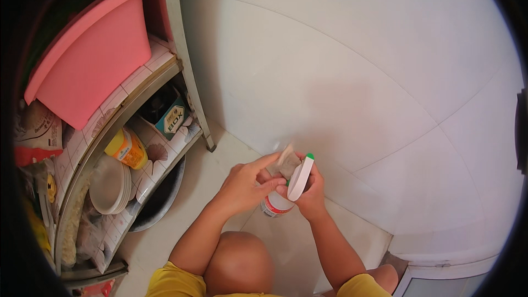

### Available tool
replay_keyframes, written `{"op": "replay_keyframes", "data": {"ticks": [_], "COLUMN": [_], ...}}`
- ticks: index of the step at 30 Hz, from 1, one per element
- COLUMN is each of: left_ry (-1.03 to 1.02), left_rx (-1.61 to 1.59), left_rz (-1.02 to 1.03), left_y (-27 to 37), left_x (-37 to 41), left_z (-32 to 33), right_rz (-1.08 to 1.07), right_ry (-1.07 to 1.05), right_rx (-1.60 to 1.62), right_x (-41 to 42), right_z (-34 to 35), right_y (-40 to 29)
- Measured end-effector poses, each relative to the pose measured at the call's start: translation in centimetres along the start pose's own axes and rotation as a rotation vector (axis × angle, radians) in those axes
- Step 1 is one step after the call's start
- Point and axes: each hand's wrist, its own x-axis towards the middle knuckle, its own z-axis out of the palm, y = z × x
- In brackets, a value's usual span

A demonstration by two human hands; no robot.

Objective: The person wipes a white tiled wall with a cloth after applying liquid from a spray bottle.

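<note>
My left hand (247, 183) pinches a crumpled grey-beige piece (287, 166), perhaps cloth or a pad, between thumb and fingers. In my right hand (312, 194) is a long white plastic object with a green tip (303, 178), tilted and held close against that piece. A small bit of green also shows by my left fingertips. Whether the two pieces are joined is hidden by the fingers. Below the hands stands a white tub with a red label band (277, 205), partly covered by them.
To the left is a metal-framed shelf (198, 103) with a pink plastic bin (103, 49), a yellow-orange container (127, 147), stacked white bowls (109, 185) and a green box (173, 119). A dark pan (161, 202) sits beneath. A pale tiled wall (330, 70) rises ahead.
</note>
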Motion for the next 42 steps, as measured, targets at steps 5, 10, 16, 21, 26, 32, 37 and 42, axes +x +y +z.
{"op": "replay_keyframes", "data": {"ticks": [5,10,16,21,26,32,37,42], "left_ry": [0.391,0.258,0.120,0.254,0.928,0.989,0.828,0.908], "left_rx": [-0.004,-0.544,-0.800,-0.812,-0.487,-0.378,-0.374,-0.336], "left_rz": [0.374,0.304,0.416,0.430,0.540,0.625,0.710,0.478], "left_y": [-2.7,-2.2,-0.8,1.6,0.8,0.2,2.0,1.9], "left_x": [2.5,5.7,11.2,13.1,17.0,17.4,14.5,15.0], "left_z": [0.2,-2.8,-5.3,-5.3,-2.9,-1.2,-0.4,0.0], "right_rz": [0.024,-0.151,-0.083,-0.064,0.133,-0.075,-0.199,0.081], "right_ry": [-0.065,0.021,-0.195,-0.199,-0.376,-0.580,-0.632,-0.641], "right_rx": [-0.126,-0.235,-0.177,-0.227,-0.240,-0.372,-0.306,-0.221], "right_x": [0.1,1.1,3.0,5.0,6.2,7.1,6.6,5.8], "right_z": [0.3,-1.3,1.2,2.4,1.2,-3.2,-6.2,-8.7], "right_y": [-0.6,-0.9,-4.4,-6.2,-7.3,-8.0,-8.5,-10.6]}}
